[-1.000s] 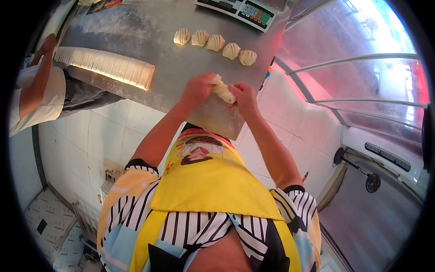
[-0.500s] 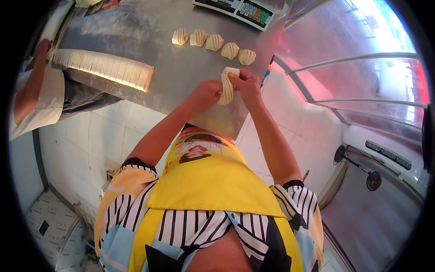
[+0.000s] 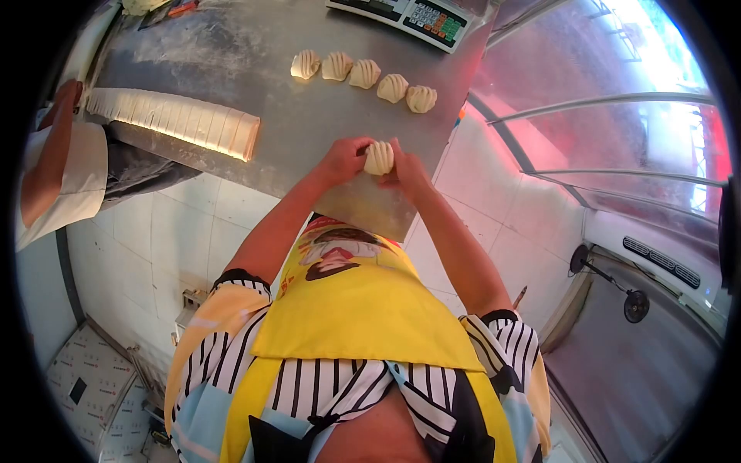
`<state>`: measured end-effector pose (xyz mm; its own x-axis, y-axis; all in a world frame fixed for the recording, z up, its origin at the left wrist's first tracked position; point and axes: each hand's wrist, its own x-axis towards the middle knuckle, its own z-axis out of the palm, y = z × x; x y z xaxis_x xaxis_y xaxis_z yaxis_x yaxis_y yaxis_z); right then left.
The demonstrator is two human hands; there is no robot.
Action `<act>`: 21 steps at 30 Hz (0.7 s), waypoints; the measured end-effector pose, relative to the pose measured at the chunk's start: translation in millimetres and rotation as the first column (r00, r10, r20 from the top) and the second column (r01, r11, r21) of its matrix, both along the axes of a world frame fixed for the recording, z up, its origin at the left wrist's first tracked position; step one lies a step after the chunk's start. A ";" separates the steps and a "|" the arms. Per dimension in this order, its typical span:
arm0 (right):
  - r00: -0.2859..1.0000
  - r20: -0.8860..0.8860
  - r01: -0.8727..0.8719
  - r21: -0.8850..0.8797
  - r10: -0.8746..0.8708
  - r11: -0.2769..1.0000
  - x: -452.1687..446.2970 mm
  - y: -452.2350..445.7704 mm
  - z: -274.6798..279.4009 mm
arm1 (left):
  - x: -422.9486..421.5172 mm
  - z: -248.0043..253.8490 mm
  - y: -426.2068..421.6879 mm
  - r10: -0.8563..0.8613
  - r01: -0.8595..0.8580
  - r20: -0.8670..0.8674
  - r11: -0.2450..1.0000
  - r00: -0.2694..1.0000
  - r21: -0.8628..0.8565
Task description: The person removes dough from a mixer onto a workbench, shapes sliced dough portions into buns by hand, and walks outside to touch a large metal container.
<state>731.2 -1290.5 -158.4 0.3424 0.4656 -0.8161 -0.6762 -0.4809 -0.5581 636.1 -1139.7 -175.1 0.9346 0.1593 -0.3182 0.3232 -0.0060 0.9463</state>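
Between my two hands is a folded dough roll [image 3: 379, 158] with ridged strands on top, held above the metal table near its front edge. My left hand [image 3: 346, 160] grips its left side with curled fingers. My right hand [image 3: 403, 168] closes on its right side, thumb up along the dough. Beyond them, several shaped dough rolls [image 3: 364, 73] stand in a slanting row. To the left lies a long strip of sliced dough [image 3: 177, 119], cut crosswise into narrow pieces.
A digital scale [image 3: 409, 19] stands at the back of the metal table [image 3: 255, 108]. Another person's arm [image 3: 52, 154] is at the left edge, beside the sliced dough. Framed clear panels [image 3: 602, 131] rise to the right of the table.
The dough in my hands was a long hanging twist and is now a compact, rounded roll. Both hands have come level around it, the right one lower than before.
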 end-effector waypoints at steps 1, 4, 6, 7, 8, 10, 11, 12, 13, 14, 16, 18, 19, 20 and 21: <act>0.999 -0.008 0.042 0.056 -0.042 0.998 -2.5 -0.1 -4.0 | -0.3 -6.2 0.8 -0.002 0.002 0.007 1.000 1.000 0.012; 0.996 0.025 0.075 0.178 -0.081 0.981 -4.9 -0.5 -19.0 | 1.8 -28.0 4.0 0.026 -0.026 -0.007 0.999 1.000 -0.026; 0.993 0.117 -0.009 0.193 -0.014 0.981 -3.5 -4.1 -37.1 | -1.0 -40.8 3.0 0.005 -0.005 -0.032 1.000 0.999 0.022; 0.967 0.236 -0.138 0.157 0.098 0.978 0.4 -4.7 -40.7 | -1.4 -43.2 2.5 -0.004 0.006 -0.045 0.999 0.999 0.045; 0.916 0.344 -0.257 0.106 0.207 0.961 3.7 -6.2 -44.3 | -1.9 -46.2 2.4 -0.019 0.025 -0.072 0.996 0.997 0.085; 0.730 0.572 -0.410 -0.071 0.374 0.909 -1.1 -13.1 -50.5 | -4.1 -50.2 -0.8 -0.044 0.064 -0.126 0.984 0.991 0.164; 0.591 0.682 -0.431 -0.184 0.430 0.883 -3.8 -14.1 -52.6 | -4.2 -57.7 -3.2 -0.036 0.046 -0.037 0.952 0.999 0.304; 0.430 0.763 -0.428 -0.298 0.482 0.853 -5.8 -14.7 -54.2 | -4.4 -68.1 -8.2 -0.042 0.014 0.054 0.900 0.998 0.436; 0.673 0.639 -0.375 -0.139 0.372 0.917 -6.6 -16.0 -54.0 | -3.2 -68.3 -12.0 -0.057 -0.033 0.145 0.832 0.988 0.553; 0.859 0.449 -0.274 0.001 0.245 0.962 -7.5 -18.1 -53.9 | -3.4 -68.8 -14.0 -0.046 -0.040 0.142 0.835 0.989 0.548; 0.972 0.210 -0.125 0.088 0.104 0.988 -5.5 -15.0 -48.4 | -4.1 -65.6 -14.0 -0.024 -0.055 0.137 0.839 0.990 0.541; 0.976 0.201 -0.098 0.037 0.089 0.994 -2.8 -9.6 -32.6 | -6.2 -46.7 -5.1 0.011 -0.006 -0.106 0.999 0.994 0.041; 0.948 0.286 -0.142 -0.011 0.140 0.990 -2.8 -10.8 -37.9 | -6.2 -38.8 -3.9 -0.025 -0.028 -0.226 0.973 0.974 -0.229; 0.909 0.370 -0.183 -0.058 0.191 0.981 -0.4 -7.9 -49.4 | -2.6 -36.3 -1.8 -0.043 -0.016 -0.236 0.971 0.971 -0.240; 0.863 0.444 -0.216 -0.106 0.241 0.971 -2.5 -6.4 -59.3 | -2.1 -34.5 0.7 -0.062 -0.002 -0.249 0.968 0.966 -0.251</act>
<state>728.7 -1296.9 -217.7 0.5674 0.5377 -0.6237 -0.2251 -0.6272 -0.7456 633.9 -1139.0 -209.6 0.8211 0.0186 -0.5705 0.5555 0.2040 0.8061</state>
